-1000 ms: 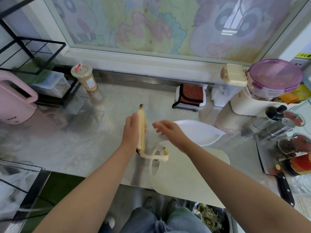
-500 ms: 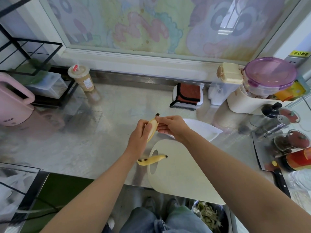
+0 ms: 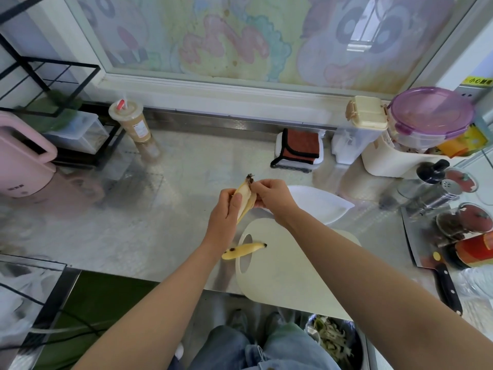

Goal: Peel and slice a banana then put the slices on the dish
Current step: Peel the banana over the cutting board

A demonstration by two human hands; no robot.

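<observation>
- A pink kettle is seen at the far left of the steel counter, with a black wire rack behind it.
- A lidded drink cup with a straw is placed near the back wall, well apart from the hands.
- The banana is gripped by the left hand, fingers and thumb curled round it. It is held tilted above the counter, dark tip uppermost.
- A loose strip of peel is seen below the left wrist, across the handle hole of the cutting board. Whether it hangs or lies there cannot be told.
- Peel near the banana's tip is pinched by the right hand, which touches the fruit.
- The white dish is set just beyond the board, partly hidden by the right hand.
- A folded red cloth is laid at the back.
- A black-handled knife is laid right of the board, below a purple-lidded container.
</observation>
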